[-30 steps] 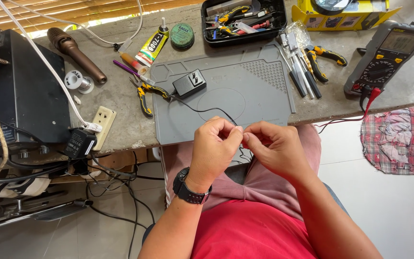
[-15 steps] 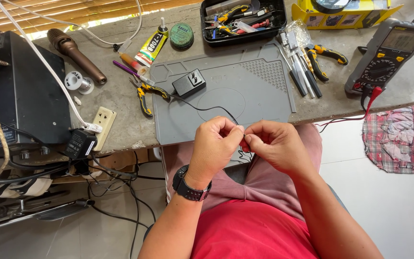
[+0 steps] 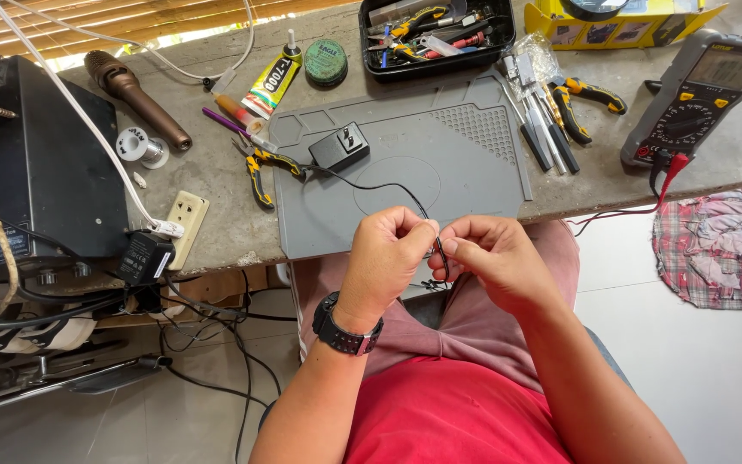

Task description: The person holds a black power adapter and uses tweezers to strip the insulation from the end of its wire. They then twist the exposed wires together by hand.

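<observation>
Fingertips of both hands are pressed together over the lap, just below the table (image 3: 216, 185) edge. The thin black wire (image 3: 388, 187) is pinched between them: the left hand (image 3: 388, 253) has thumb and forefinger closed on it, the right hand (image 3: 495, 258) has its fingers curled in and closed on the wire end beside it. The hands touch or nearly touch at the tips. What exactly is being done at the wire end cannot be told; it is too small and partly hidden. A short piece of wire hangs down between the hands.

From the fingers the wire runs up over the grey mat (image 3: 474, 163) to the black adapter (image 3: 339, 148), which lies on the mat, unplugged.

Progress, as judged: the wire end is in hand and being worked by bare fingers; no tool is held. The pliers (image 3: 259, 167) lie left of the mat, untouched. The multimeter (image 3: 697, 94) sits at right, its red lead hanging off the edge, not connected to the wire. The glue tube (image 3: 272, 77) and tool tray (image 3: 435, 30) are well apart. Joining or testing looks not yet done.
</observation>
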